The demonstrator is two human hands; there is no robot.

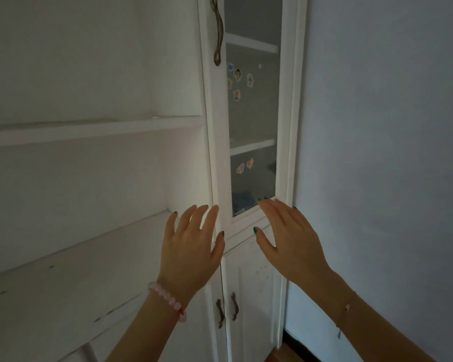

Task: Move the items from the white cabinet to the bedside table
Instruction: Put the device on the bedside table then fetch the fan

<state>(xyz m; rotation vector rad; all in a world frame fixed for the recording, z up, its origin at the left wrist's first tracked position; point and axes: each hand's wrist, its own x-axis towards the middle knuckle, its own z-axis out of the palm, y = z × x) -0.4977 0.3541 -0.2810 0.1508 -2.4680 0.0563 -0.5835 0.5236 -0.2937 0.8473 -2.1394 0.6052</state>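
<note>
Both hands are raised in front of the white cabinet [168, 74], palms turned toward it, and both are empty. The left hand [191, 246] has its fingers straight and slightly spread. Its fingertips lie along the left edge of the frame of the glass door [251, 121]; whether they touch the wood cannot be told. The right hand [289, 239] is likewise flat, with the thumb held out to the side. Its fingers reach the bottom right corner of the glass pane, and contact there is also unclear.

A pink bead bracelet [168, 300] circles the left wrist and a thin chain bracelet [347, 307] the right. The nails are painted dark.

Left of the door, the cabinet has open shelves: an upper shelf [89, 131] and a lower shelf [76, 257] with small dark marks on its surface. A long bronze handle [218, 30] runs down the door's left edge near the top. Small cartoon stickers [237, 74] sit on the glass in two clusters.

Behind the pane, at its bottom left corner, a blue item [242, 203] shows dimly; it is too dark to identify.

Below the glass door are two lower doors [254, 283], closed, with a pair of small handles [220, 313] side by side. A plain pale wall [377, 126] runs along the cabinet's right side.
</note>
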